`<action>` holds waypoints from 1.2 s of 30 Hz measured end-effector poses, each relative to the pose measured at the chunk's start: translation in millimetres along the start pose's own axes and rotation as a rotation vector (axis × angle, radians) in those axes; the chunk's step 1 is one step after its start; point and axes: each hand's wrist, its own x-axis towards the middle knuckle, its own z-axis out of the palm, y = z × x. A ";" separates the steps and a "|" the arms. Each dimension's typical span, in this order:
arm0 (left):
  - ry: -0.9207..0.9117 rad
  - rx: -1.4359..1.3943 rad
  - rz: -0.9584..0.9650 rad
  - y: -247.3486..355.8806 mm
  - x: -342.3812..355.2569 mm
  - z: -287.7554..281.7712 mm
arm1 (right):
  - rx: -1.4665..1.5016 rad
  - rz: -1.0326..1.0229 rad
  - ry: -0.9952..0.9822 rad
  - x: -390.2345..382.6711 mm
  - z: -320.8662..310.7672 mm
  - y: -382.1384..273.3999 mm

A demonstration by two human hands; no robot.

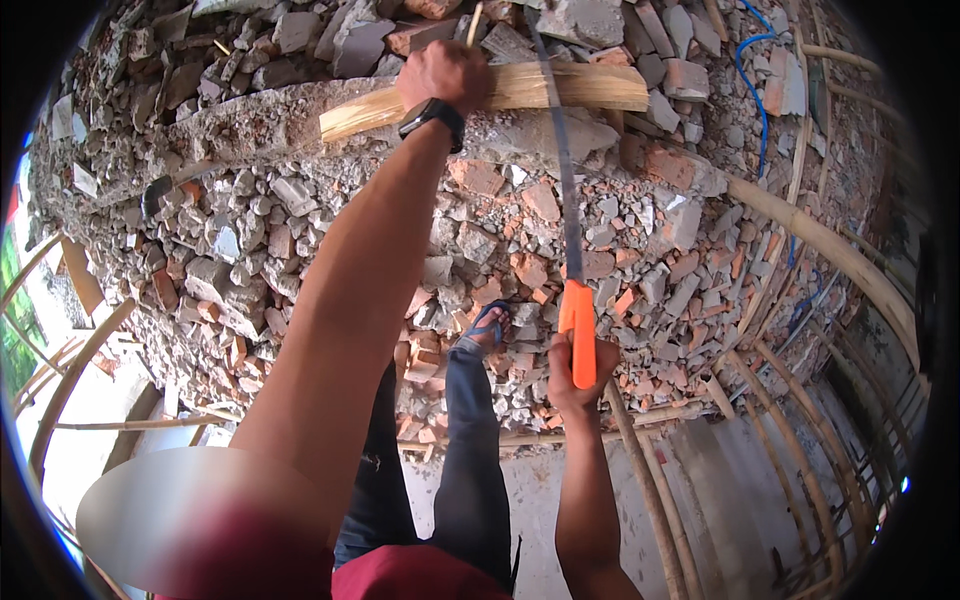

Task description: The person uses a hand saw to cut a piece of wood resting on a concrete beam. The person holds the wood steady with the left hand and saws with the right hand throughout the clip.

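Observation:
A short length of pale split wood (540, 88) lies across the top of a broken masonry ledge. My left hand (445, 80), with a dark watch at the wrist, is closed round its left-middle part and presses it down. In my right hand (580, 370) is the orange handle of a hand saw (568, 200). The narrow grey blade runs away from me and crosses the wood to the right of my left hand. I cannot make out how deep a cut there is.
Broken bricks and concrete rubble (250, 260) cover the ground. My foot (490, 322), in a blue flip-flop, stands among them. A long bamboo pole (820, 235) and several thinner poles lie at the right. A blue hose (745, 70) curls at the far right.

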 end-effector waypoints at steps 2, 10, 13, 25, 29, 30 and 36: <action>-0.014 0.033 -0.017 -3.4 5.6 0.2 | 0.028 -0.004 0.001 -1.5 4.7 -11.8; 0.038 0.016 0.055 -0.1 -2.8 -6.7 | 0.091 0.098 0.081 -22.7 22.3 -34.5; 0.089 0.000 0.033 -4.0 3.8 -2.8 | 0.075 0.127 0.053 -12.6 18.0 -46.5; -0.055 0.044 0.007 -2.2 4.7 -8.7 | 0.150 0.197 0.013 -6.6 4.7 -68.5; -0.015 0.063 0.031 -4.0 4.7 -7.4 | 0.169 0.198 0.016 -6.5 7.2 -70.0; 0.008 0.067 0.022 -3.9 3.4 -5.9 | 0.157 0.201 0.018 -7.9 8.4 -68.5; 0.214 0.078 0.187 -7.2 0.8 6.2 | 0.140 0.150 0.071 -4.8 17.8 -54.7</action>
